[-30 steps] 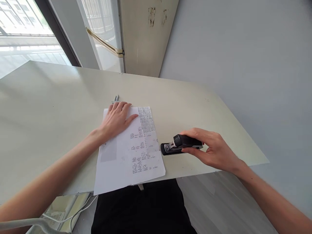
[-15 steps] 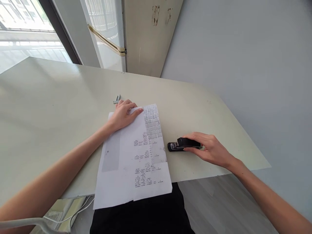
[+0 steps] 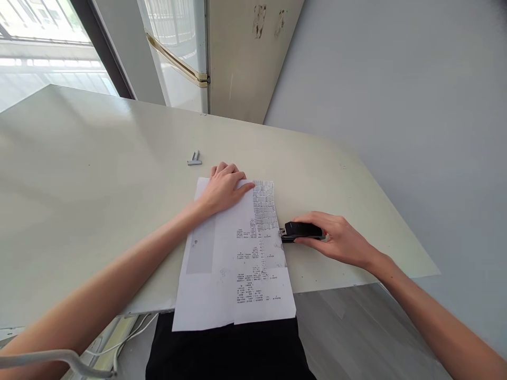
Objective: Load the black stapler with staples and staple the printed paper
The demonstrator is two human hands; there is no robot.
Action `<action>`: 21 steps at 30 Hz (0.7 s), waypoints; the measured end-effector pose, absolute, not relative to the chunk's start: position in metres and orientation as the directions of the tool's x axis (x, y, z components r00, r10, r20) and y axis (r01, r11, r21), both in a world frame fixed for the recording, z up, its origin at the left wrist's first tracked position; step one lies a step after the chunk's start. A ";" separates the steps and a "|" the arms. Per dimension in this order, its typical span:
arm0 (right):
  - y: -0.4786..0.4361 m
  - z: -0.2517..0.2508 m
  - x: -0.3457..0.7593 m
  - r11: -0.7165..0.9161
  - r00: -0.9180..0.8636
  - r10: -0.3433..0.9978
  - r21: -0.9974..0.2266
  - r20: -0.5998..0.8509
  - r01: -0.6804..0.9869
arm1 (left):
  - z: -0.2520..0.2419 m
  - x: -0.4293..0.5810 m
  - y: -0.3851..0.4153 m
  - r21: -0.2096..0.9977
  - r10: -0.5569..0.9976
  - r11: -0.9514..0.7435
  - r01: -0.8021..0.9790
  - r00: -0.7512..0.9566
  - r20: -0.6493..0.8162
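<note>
My left hand grips the top edge of a printed sheet of paper, thumb on its face and fingers over the far edge. The paper's lower end overhangs the table's front edge. Dense rows of what look like staples cover its upper right corner, above printed text. My right hand is closed around a black stapler, which lies sideways on the table. The stapler's front end meets the paper's right edge, with its base tip hidden under the sheet.
Grey strips of staples lie on the pale table beyond my left hand. A refrigerator and a grey wall stand behind the table. White cables hang below the front edge at left.
My left hand has slid the paper right, so its edge now covers the stapler's front tip. The staple strips are now uncovered. My right hand stays nearly in place with the stapler.
</note>
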State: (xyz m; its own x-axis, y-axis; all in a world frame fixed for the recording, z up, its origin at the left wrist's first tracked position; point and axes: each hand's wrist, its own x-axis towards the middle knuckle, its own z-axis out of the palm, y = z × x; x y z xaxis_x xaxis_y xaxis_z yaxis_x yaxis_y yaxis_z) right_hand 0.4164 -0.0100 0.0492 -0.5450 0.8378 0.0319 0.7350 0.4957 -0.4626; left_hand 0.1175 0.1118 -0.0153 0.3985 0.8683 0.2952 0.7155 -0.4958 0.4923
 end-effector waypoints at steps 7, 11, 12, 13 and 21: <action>-0.009 0.054 0.411 0.385 -0.495 0.865 -0.524 -0.082 0.760 | -0.011 0.117 0.095 0.513 0.870 -0.492 0.703 0.373 0.322; -0.013 0.050 0.405 0.247 -0.351 0.934 -0.581 -0.072 0.775 | -0.004 0.101 0.063 0.525 0.739 -0.657 0.541 0.600 0.306; -0.013 0.048 0.402 0.208 -0.307 0.949 -0.593 -0.071 0.778 | -0.003 0.097 0.053 0.527 0.688 -0.695 0.490 0.666 0.289; -0.014 0.047 0.399 0.171 -0.269 0.960 -0.602 -0.075 0.780 | -0.002 0.093 0.043 0.527 0.640 -0.722 0.447 0.720 0.266; -0.005 0.049 0.350 0.104 -0.200 0.970 -0.508 -0.136 0.855 | -0.015 0.092 -0.003 0.450 0.481 -0.816 0.364 0.858 0.179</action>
